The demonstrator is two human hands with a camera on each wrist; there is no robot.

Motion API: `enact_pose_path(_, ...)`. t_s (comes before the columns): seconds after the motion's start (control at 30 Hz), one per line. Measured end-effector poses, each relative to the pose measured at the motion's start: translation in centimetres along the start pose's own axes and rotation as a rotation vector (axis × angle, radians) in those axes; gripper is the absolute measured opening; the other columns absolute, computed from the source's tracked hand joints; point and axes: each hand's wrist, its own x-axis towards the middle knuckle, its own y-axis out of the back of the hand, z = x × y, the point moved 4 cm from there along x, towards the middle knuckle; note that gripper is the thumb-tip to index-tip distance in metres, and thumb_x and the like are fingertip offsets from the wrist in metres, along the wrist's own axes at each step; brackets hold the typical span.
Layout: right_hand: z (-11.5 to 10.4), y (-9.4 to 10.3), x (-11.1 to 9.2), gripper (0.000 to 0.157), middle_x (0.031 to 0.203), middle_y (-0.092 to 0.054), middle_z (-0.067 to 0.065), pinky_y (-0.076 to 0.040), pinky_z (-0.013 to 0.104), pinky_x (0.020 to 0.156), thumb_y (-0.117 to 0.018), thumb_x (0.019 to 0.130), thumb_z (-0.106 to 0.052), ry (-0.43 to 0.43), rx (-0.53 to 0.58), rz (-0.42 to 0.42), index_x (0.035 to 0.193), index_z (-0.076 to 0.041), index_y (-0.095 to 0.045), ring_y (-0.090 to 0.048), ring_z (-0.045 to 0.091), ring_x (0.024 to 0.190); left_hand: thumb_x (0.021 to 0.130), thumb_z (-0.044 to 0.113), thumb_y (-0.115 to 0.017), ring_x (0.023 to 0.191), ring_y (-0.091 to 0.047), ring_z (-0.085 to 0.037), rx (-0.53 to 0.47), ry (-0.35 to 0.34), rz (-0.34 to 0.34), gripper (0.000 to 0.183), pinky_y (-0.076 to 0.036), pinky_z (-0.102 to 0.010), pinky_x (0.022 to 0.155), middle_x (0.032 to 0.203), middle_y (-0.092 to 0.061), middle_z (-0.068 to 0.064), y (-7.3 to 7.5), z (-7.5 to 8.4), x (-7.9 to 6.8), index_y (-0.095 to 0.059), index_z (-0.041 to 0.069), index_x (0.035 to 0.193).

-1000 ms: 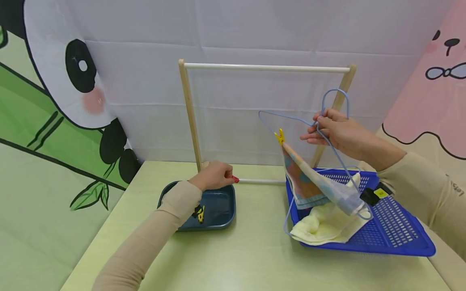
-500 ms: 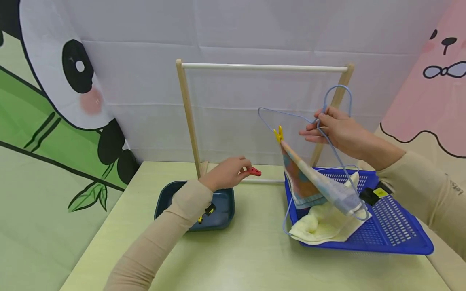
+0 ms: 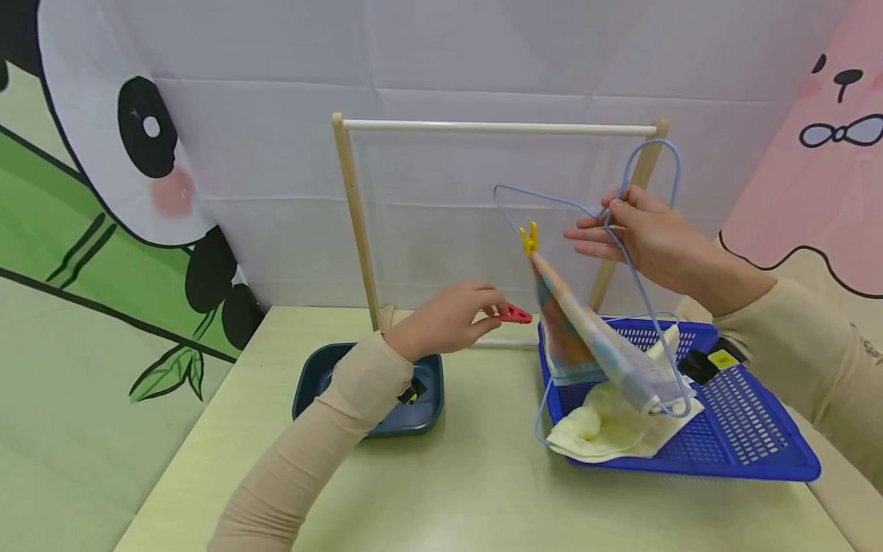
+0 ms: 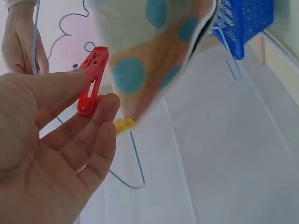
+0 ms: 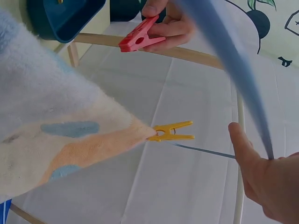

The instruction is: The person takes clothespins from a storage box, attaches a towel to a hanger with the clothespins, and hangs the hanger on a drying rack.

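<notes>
My left hand pinches a red clothespin between thumb and fingers, just left of the patterned towel. With my right hand I grip a blue wire hanger at the neck below its hook; some of its fingers point out straight. A yellow clothespin fastens one corner of the multicoloured towel to the hanger's left side. The towel slopes down to the right, its other end at the hanger's lower right corner. In the right wrist view the red clothespin shows near the yellow clothespin.
A blue perforated basket at the right holds a pale yellow cloth and another blue hanger. On the left stands a dark teal tray. Behind is a wooden rack with a white top rail.
My left hand has moved right from over the tray, carrying the red clothespin towards the towel. The right hand has raised the hanger and towel slightly.
</notes>
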Motion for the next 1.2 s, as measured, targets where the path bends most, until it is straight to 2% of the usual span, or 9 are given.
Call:
enact_pose_path(0.3, -0.5, -1.8, 0.5, 0.017, 0.114, -0.04, 0.025, -0.047, 0.036, 0.088, -0.035, 0.102, -0.019, 0.022, -0.008, -0.014, 0.109, -0.004, -0.03, -0.063, 0.027, 0.103, 0.088, 0.013, -0.068, 0.091, -0.061, -0.01, -0.093, -0.095, 0.001, 0.027, -0.045, -0.02, 0.081, 0.105, -0.064, 0.003, 0.6, 3.1, 1.0, -0.059, 0.009, 0.113)
enact_pose_path(0.53, -0.4, -3.2, 1.1, 0.013, 0.116, -0.041, 0.025, -0.047, 0.033, 0.089, -0.028, 0.104, -0.017, 0.006, -0.062, -0.006, 0.11, -0.005, -0.029, -0.063, 0.025, 0.105, 0.088, 0.013, -0.068, 0.088, -0.06, -0.007, -0.163, -0.236, 0.033, 0.022, -0.044, -0.014, 0.078, 0.101, -0.064, 0.001, 0.7, 5.0, 1.5, -0.065, 0.006, 0.109)
enact_pose_path(0.73, 0.0, -3.8, 1.8, 0.012, 0.112, -0.048, 0.022, -0.048, 0.033, 0.088, -0.025, 0.104, -0.017, 0.006, -0.129, -0.004, 0.108, -0.006, -0.03, -0.063, 0.022, 0.104, 0.087, 0.006, -0.068, 0.096, -0.056, -0.01, -0.208, -0.323, 0.063, 0.017, -0.042, -0.015, 0.083, 0.103, -0.063, 0.0, 0.6, 6.1, 1.8, -0.066, 0.007, 0.104)
enact_pose_path(0.9, 0.5, -3.9, 2.2, 0.013, 0.112, -0.049, 0.021, -0.048, 0.033, 0.089, -0.023, 0.105, -0.016, -0.011, -0.176, -0.003, 0.108, -0.006, -0.031, -0.063, 0.021, 0.105, 0.084, 0.002, -0.07, 0.094, -0.058, -0.01, -0.25, -0.378, 0.055, 0.012, -0.041, -0.015, 0.084, 0.099, -0.063, -0.001, 0.2, 6.8, 2.1, -0.065, 0.007, 0.094)
enact_pose_path(1.07, 0.9, -4.1, 2.4, 0.014, 0.111, -0.052, 0.02, -0.048, 0.033, 0.089, -0.024, 0.105, -0.016, -0.01, -0.201, -0.021, 0.108, -0.005, -0.032, -0.063, 0.021, 0.104, 0.083, 0.001, -0.071, 0.094, -0.057, -0.007, -0.26, -0.42, 0.05, 0.011, -0.039, -0.014, 0.087, 0.096, -0.062, -0.001, -0.3, 7.5, 2.4, -0.062, 0.007, 0.087)
enact_pose_path(1.2, 1.2, -4.2, 2.5, 0.014, 0.11, -0.054, 0.019, -0.048, 0.033, 0.089, -0.024, 0.104, -0.016, -0.012, -0.21, -0.035, 0.108, -0.005, -0.032, -0.063, 0.021, 0.103, 0.083, 0.004, -0.072, 0.094, -0.056, -0.008, -0.254, -0.426, 0.035, 0.01, -0.038, -0.014, 0.089, 0.095, -0.062, 0.0, -0.6, 7.9, 2.5, -0.064, 0.008, 0.087)
